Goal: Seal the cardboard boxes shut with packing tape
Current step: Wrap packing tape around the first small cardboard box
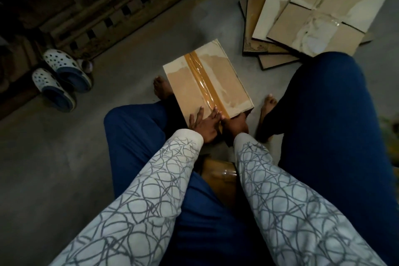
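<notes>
A closed cardboard box [224,84] stands on the floor between my bare feet. A strip of brown packing tape [204,81] runs along its top seam from the far edge to the near edge. My left hand [204,124] lies with straight fingers on the box's near edge, beside the tape. My right hand [235,127] is against the near side of the box, where the tape folds over; its fingers are mostly hidden. A roll of brown tape [218,176] sits near my lap, between my forearms.
Several flattened cardboard boxes [302,13] lie stacked at the upper right. A pair of white and blue clogs [62,80] stands at the left, beside a dark wooden pallet [103,4]. My blue-trousered knees flank the box on the grey concrete floor [64,157].
</notes>
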Demonstrator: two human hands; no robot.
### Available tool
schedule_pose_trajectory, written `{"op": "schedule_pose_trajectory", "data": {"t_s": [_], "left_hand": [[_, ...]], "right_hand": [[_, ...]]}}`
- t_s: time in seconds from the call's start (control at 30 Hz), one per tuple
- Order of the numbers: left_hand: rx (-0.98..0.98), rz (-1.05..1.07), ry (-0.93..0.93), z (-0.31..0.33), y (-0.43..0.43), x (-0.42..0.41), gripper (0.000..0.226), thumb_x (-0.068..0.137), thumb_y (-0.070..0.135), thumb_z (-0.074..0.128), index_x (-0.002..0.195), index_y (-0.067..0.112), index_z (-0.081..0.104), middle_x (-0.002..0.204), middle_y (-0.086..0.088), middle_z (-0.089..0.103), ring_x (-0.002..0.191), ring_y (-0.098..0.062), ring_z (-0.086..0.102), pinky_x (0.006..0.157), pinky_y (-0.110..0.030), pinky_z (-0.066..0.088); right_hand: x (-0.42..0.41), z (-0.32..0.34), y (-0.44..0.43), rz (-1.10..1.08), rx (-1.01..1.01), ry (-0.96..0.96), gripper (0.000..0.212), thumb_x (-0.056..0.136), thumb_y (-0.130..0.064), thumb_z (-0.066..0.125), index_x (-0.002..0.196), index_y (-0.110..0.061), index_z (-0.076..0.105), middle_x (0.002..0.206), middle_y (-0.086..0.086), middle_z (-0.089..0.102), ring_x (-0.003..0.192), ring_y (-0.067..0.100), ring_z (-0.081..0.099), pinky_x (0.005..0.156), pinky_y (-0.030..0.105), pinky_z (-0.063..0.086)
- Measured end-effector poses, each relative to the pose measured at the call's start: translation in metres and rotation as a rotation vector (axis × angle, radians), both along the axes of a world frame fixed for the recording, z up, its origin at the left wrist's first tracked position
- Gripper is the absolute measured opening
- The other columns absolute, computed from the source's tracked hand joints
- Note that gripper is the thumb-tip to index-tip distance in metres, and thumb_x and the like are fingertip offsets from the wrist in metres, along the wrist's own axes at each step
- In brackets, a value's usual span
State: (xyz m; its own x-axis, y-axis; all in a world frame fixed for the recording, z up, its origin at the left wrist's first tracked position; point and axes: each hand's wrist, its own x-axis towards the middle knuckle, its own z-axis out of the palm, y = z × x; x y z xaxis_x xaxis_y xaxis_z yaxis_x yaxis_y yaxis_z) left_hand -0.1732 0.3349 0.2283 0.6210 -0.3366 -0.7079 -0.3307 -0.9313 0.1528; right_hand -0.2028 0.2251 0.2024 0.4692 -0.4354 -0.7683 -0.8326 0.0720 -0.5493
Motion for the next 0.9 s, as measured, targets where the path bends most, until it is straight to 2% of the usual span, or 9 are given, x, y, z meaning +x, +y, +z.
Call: {"op": "schedule_pose_trajectory", "data": {"t_s": [0.1,0.23,0.33,0.4,0.5,0.6,0.7,0.8,0.9], "left_hand": [[-0.003,-0.078,0.033,0.011,-0.002,-0.008,0.078,0.095,0.013,0.046,0.16,0.034,0.007,0.167,0.013,-0.008,0.154,-0.031,-0.011,0.122,-0.056,0.0],[-0.031,-0.257,-0.133,0.018,-0.006,-0.01,0.074,0.094,0.018,0.052,0.159,0.021,0.018,0.167,-0.005,0.014,0.154,-0.027,0.005,0.123,-0.044,0.007],[-0.029,-0.298,-0.174,0.018,-0.011,-0.014,0.061,0.093,0.021,0.052,0.152,0.019,0.037,0.155,-0.013,0.036,0.144,-0.03,0.026,0.116,-0.039,0.021],[-0.144,-0.152,-0.173,0.017,-0.013,-0.013,0.046,0.091,0.019,0.052,0.136,0.026,0.059,0.139,-0.013,0.053,0.13,-0.032,0.043,0.11,-0.037,0.032],[-0.411,0.341,-0.158,0.014,-0.015,-0.003,0.036,0.086,0.012,0.058,0.109,0.031,0.078,0.117,-0.004,0.073,0.113,-0.026,0.064,0.103,-0.034,0.048],[-0.526,0.788,-0.164,0.009,-0.012,0.013,0.032,0.079,0.01,0.055,0.088,0.028,0.08,0.096,0.005,0.078,0.102,-0.018,0.07,0.097,-0.032,0.054],[-0.608,1.019,-0.188,0.0,-0.008,0.025,0.036,0.075,0.007,0.049,0.071,0.032,0.074,0.083,0.008,0.076,0.095,-0.018,0.071,0.093,-0.034,0.057],[-0.642,1.133,-0.237,-0.004,-0.008,0.036,0.031,0.083,-0.003,0.057,0.082,0.02,0.078,0.089,0.002,0.074,0.095,-0.017,0.068,0.085,-0.019,0.049],[-0.667,1.122,-0.339,-0.003,-0.005,0.064,0.023,0.087,-0.003,0.06,0.097,0.009,0.077,0.103,-0.004,0.073,0.103,-0.02,0.065,0.091,-0.023,0.047]], "right_hand": [[0.0,-0.005,-0.006,0.014,0.032,-0.046,0.067,0.075,-0.043,0.068,0.137,-0.024,0.052,0.134,0.012,0.061,0.121,0.036,0.058,0.103,0.039,0.047],[-0.006,0.011,-0.017,0.106,-0.006,-0.012,0.041,0.091,-0.027,0.061,0.126,-0.007,0.065,0.129,0.018,0.064,0.118,0.036,0.06,0.086,0.028,0.042],[-0.009,0.012,-0.024,0.166,-0.033,0.023,0.04,0.096,-0.024,0.057,0.126,0.0,0.063,0.132,0.022,0.06,0.123,0.037,0.057,0.095,0.034,0.045],[-0.01,0.011,-0.028,0.182,-0.046,0.031,0.044,0.099,-0.034,0.051,0.127,-0.002,0.063,0.132,0.02,0.061,0.123,0.035,0.057,0.096,0.034,0.044],[-0.01,0.001,-0.028,0.182,-0.062,-0.014,0.043,0.091,-0.045,0.056,0.116,-0.014,0.073,0.119,0.013,0.069,0.112,0.034,0.063,0.094,0.037,0.049],[-0.008,0.001,-0.022,0.185,-0.085,-0.034,0.049,0.088,-0.057,0.056,0.115,-0.02,0.071,0.118,0.007,0.068,0.112,0.032,0.062,0.099,0.041,0.047],[-0.002,0.005,-0.015,0.137,-0.148,-0.033,0.055,0.085,-0.064,0.059,0.118,-0.019,0.063,0.122,0.007,0.065,0.117,0.033,0.058,0.106,0.049,0.042],[0.002,-0.002,-0.01,0.165,-0.169,-0.036,0.073,0.074,-0.076,0.051,0.125,-0.024,0.057,0.127,0.005,0.063,0.121,0.033,0.056,0.107,0.055,0.039],[0.0,-0.019,-0.009,0.213,-0.152,-0.042,0.093,0.063,-0.087,0.038,0.133,-0.027,0.051,0.133,0.003,0.061,0.124,0.033,0.054,0.109,0.06,0.033]]}}
